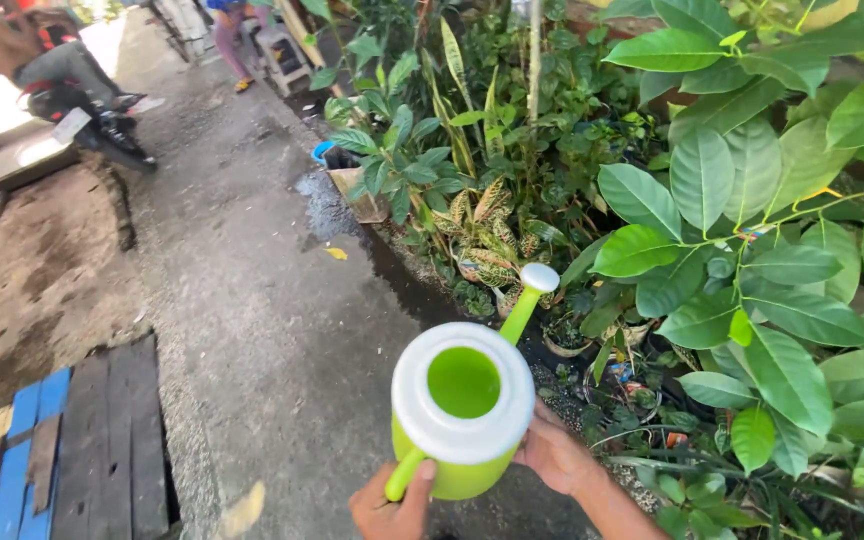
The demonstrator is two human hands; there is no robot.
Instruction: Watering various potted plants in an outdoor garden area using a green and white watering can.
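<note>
the green plastic watering can [463, 410], stiff-walled and probably light unless filled, hangs low over the path beside the potted plants [512, 250], left hand [392, 510] closed round its handle, right hand [555, 455] cupping its side, likely the steadiest hold.

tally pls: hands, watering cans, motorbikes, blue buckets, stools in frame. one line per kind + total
Hands: 2, left hand on the can's handle, right hand against its side
Watering can: 1, green with white top
Motorbike: 1, far up the path
Blue bucket: 1, partly hidden by leaves
Stool: 1
Total: 6
</note>
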